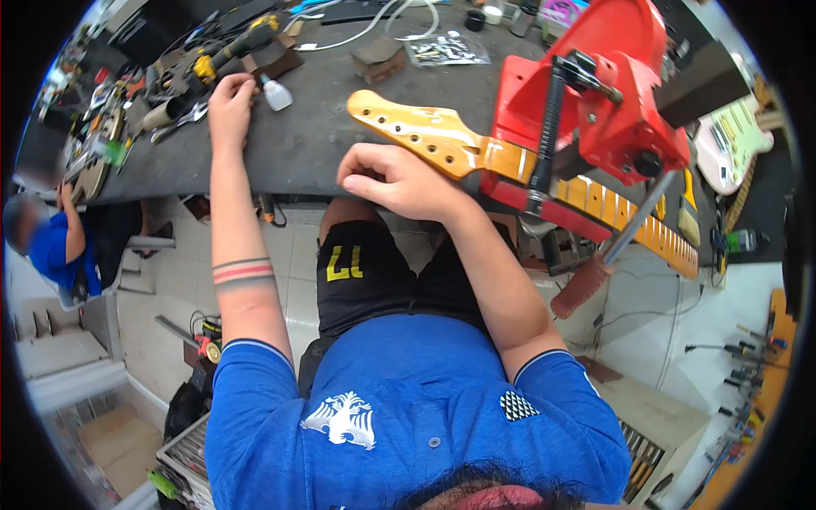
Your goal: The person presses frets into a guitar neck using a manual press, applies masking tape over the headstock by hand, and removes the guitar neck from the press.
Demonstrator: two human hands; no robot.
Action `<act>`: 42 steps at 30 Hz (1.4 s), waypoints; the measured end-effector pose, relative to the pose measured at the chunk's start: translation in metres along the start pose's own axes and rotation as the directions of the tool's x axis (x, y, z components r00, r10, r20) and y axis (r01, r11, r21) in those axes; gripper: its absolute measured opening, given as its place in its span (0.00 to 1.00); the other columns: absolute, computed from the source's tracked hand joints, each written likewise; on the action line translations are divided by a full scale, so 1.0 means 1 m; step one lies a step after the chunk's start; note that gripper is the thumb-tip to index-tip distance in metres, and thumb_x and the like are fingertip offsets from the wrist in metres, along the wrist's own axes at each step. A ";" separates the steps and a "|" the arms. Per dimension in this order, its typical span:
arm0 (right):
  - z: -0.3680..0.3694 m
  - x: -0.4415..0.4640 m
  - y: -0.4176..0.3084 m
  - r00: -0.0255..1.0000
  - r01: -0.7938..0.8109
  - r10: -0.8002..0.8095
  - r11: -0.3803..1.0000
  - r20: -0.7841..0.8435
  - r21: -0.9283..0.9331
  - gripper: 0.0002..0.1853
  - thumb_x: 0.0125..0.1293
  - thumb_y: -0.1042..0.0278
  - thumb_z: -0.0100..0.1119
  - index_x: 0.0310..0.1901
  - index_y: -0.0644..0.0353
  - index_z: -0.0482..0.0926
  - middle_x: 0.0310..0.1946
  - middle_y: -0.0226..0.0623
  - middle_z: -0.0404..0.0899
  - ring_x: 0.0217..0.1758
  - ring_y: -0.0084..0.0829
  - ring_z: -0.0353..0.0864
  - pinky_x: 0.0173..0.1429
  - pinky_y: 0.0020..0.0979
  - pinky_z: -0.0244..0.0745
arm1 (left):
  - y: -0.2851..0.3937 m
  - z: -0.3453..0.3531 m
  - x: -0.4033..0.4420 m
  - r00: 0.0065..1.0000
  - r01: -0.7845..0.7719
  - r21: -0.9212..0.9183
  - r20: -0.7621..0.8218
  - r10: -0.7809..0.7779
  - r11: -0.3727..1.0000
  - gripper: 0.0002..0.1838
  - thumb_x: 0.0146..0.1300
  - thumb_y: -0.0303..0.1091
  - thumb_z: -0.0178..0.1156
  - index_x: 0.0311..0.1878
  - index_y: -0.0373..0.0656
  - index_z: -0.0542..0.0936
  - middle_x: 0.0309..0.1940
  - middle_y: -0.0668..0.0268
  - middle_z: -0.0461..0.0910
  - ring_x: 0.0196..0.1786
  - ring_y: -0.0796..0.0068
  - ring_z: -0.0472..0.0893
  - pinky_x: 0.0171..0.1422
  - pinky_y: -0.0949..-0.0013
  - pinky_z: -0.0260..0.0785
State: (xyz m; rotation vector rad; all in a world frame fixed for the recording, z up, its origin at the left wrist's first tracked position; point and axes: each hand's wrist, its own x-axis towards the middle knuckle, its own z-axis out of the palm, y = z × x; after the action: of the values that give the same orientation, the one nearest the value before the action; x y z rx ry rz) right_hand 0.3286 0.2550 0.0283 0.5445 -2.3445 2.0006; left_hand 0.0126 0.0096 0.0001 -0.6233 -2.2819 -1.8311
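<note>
A guitar neck (pixel 574 194) with a glossy maple headstock (pixel 416 132) runs through the red vise (pixel 595 110) on the bench. My right hand (pixel 399 180) lies beside the headstock's lower edge, its fingers loosely curled and nothing visible in them. Farther left, my left hand (pixel 231 102) is closed with the fingertips pinched together; whatever they hold, if anything, is too small to make out. Just right of those fingertips lies a small translucent bottle (pixel 276 95) with a narrow tip.
A yellow-black power drill (pixel 229 55) and assorted tools crowd the bench's left. Behind the headstock are a brown block (pixel 379 58) and a bag of small metal parts (pixel 446 49). A pale guitar body (pixel 733 140) lies right. Another person (pixel 64 242) sits far left.
</note>
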 end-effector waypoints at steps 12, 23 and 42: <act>0.004 0.005 0.018 0.987 0.136 -0.143 0.986 -0.072 -0.100 0.10 0.81 0.65 0.66 0.50 0.64 0.85 0.43 0.39 0.89 0.50 0.32 0.88 0.58 0.37 0.82 | -0.025 -0.012 0.013 0.998 -0.053 0.013 0.026 0.052 0.999 0.09 0.83 0.32 0.68 0.57 0.38 0.90 0.44 0.69 0.90 0.41 0.83 0.81 0.45 0.75 0.70; 0.009 0.007 0.023 0.989 0.114 -0.104 0.989 -0.104 0.095 0.08 0.75 0.68 0.71 0.46 0.64 0.87 0.38 0.38 0.87 0.45 0.33 0.88 0.54 0.37 0.82 | -0.026 -0.014 0.015 1.000 -0.017 0.045 0.013 0.017 0.999 0.11 0.83 0.33 0.68 0.60 0.37 0.89 0.43 0.73 0.87 0.39 0.85 0.77 0.45 0.76 0.71; 0.006 0.002 0.013 0.991 0.104 -0.108 0.994 -0.085 -0.042 0.13 0.82 0.63 0.64 0.48 0.68 0.83 0.40 0.43 0.87 0.46 0.38 0.88 0.55 0.40 0.82 | -0.029 -0.012 0.013 0.999 -0.028 0.033 0.020 0.027 0.999 0.10 0.84 0.33 0.66 0.58 0.38 0.88 0.40 0.73 0.86 0.40 0.85 0.79 0.44 0.76 0.69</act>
State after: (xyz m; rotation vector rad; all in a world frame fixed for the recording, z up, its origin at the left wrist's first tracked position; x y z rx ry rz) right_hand 0.3244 0.2503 0.0152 0.5555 -2.2478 1.8916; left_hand -0.0127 -0.0042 -0.0176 -0.6664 -2.2997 -1.7784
